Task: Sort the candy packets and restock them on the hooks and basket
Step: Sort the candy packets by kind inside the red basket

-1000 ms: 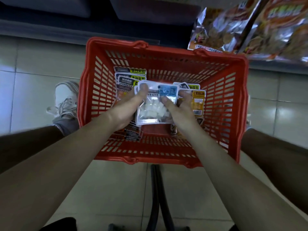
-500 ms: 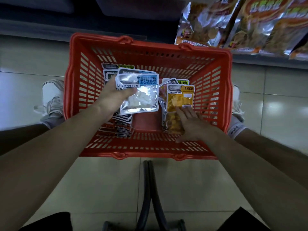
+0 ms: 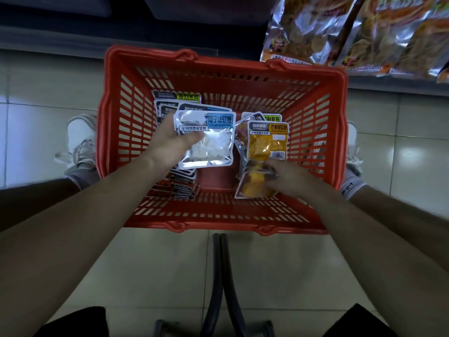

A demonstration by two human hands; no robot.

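I'm looking down into the red basket, with shiny snack bags past its far right corner and a white sneaker outside its left wall. The left hand grips the white-candy packet above the basket's left pile, long axis toward the far wall and the blue label reading YEZIWEIRUANTANG. The right hand pinches an orange packet by the near wall.

My left hand and its white packet hide most of the stack beneath — whether my right hand grips the orange packets, I can't tell.
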